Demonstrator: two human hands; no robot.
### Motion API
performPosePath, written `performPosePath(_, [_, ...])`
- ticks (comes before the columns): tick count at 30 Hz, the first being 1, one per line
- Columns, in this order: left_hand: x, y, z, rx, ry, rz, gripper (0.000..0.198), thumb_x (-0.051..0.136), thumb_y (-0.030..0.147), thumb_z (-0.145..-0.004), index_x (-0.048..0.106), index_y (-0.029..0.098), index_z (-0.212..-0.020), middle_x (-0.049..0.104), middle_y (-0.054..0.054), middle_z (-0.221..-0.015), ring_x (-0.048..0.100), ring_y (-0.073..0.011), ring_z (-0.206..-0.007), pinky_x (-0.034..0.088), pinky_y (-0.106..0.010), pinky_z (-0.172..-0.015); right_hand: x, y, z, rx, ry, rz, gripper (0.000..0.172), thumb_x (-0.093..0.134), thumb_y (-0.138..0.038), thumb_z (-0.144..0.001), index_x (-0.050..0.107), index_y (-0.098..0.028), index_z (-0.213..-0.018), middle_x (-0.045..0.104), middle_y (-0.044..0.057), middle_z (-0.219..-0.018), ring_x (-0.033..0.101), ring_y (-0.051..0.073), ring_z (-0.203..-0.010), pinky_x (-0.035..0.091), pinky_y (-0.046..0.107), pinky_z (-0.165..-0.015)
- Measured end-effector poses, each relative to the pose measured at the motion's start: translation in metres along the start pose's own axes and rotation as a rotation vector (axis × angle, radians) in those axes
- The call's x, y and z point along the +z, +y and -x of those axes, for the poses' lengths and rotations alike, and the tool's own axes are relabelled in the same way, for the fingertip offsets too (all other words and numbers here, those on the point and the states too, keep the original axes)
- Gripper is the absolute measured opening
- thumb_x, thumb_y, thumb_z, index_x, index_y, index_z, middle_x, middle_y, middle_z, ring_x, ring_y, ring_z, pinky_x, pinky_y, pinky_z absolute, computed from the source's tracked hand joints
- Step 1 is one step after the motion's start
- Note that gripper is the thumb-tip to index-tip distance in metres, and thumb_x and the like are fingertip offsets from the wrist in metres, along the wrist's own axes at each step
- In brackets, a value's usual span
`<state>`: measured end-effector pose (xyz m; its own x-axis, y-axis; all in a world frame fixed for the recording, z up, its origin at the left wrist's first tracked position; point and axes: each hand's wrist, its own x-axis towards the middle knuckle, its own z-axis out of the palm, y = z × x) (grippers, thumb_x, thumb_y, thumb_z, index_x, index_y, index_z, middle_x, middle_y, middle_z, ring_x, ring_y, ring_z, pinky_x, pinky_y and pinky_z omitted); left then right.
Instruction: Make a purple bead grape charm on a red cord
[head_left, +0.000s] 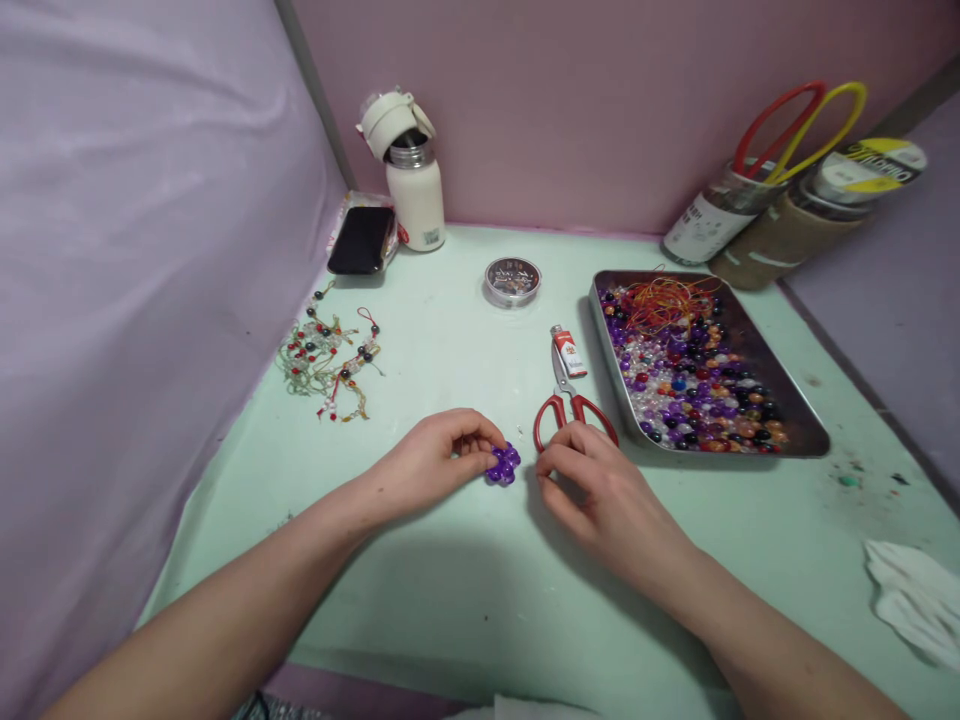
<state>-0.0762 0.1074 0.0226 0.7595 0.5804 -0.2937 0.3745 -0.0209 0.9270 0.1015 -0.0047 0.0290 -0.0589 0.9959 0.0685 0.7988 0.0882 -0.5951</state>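
Note:
Between the thumb and fingers of my left hand [442,458] is a small cluster of purple beads [504,465], pinched at its left side. My right hand [592,485] is a little to the right of it, apart from the beads. Its fingertips are pressed together; whatever they hold, perhaps thread, is too small to make out. Just beyond my right hand lie red-handled scissors [562,385], partly hidden by the fingers. A red and white lighter [569,352] rests against the scissors' blades.
A metal tray [806,430] of mixed beads and orange thread [667,305] sits at right. Beaded strings [330,355] lie at left. Behind are a round clear case [512,280], a white bottle [417,200], a phone [362,240] and jars [712,215]. A white cloth [915,600] lies near right.

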Motion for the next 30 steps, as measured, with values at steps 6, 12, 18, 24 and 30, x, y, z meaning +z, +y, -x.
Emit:
performPosePath(6, [0.0005, 0.0013, -0.0008, -0.002, 0.011, -0.017, 0.013, 0.057, 0.019, -0.076, 0.064, 0.015, -0.087, 0.066, -0.004, -0.081, 0.059, -0.0138, -0.076, 0.047, -0.027, -0.072, -0.0001, 0.0001, -0.0002, -0.007, -0.004, 0.009, 0.012, 0.050, -0.010, -0.082, 0.056, -0.019, -0.077, 0.051, 0.004, -0.081, 0.052, 0.018, -0.079, 0.045, 0.035, -0.075])
performPosePath(12, [0.0010, 0.0026, -0.0007, -0.015, 0.011, -0.006, 0.014, 0.057, 0.019, -0.077, 0.064, 0.014, -0.087, 0.066, -0.005, -0.082, 0.059, -0.0145, -0.077, 0.048, -0.028, -0.073, 0.0001, 0.0007, -0.0001, -0.012, -0.010, 0.000, 0.012, 0.049, -0.009, -0.082, 0.055, -0.018, -0.077, 0.050, 0.004, -0.080, 0.052, 0.018, -0.079, 0.045, 0.034, -0.073])
performPosePath(18, [0.0013, 0.0013, -0.0007, -0.016, 0.002, 0.012, 0.014, 0.057, 0.020, -0.077, 0.063, 0.014, -0.088, 0.066, -0.005, -0.082, 0.060, -0.0146, -0.077, 0.048, -0.028, -0.073, 0.0008, 0.0026, -0.0002, -0.005, -0.035, -0.003, 0.011, 0.049, -0.010, -0.082, 0.055, -0.018, -0.077, 0.050, 0.004, -0.081, 0.051, 0.018, -0.079, 0.044, 0.034, -0.075])
performPosePath(24, [0.0030, 0.0013, -0.0003, 0.003, -0.006, 0.005, 0.013, 0.057, 0.019, -0.077, 0.064, 0.014, -0.087, 0.065, -0.005, -0.082, 0.059, -0.0138, -0.077, 0.047, -0.027, -0.073, 0.0010, 0.0022, -0.0003, 0.009, -0.029, -0.012, 0.012, 0.048, -0.010, -0.082, 0.054, -0.018, -0.077, 0.050, 0.004, -0.080, 0.050, 0.018, -0.079, 0.043, 0.034, -0.075])
performPosePath(30, [0.0029, -0.0002, -0.0001, 0.014, -0.007, 0.011, 0.013, 0.056, 0.019, -0.078, 0.064, 0.014, -0.087, 0.066, -0.005, -0.083, 0.059, -0.0139, -0.078, 0.047, -0.027, -0.073, -0.0008, 0.0002, -0.0001, 0.002, 0.008, -0.018, 0.013, 0.049, -0.010, -0.082, 0.055, -0.019, -0.075, 0.051, 0.004, -0.080, 0.051, 0.017, -0.078, 0.044, 0.032, -0.073])
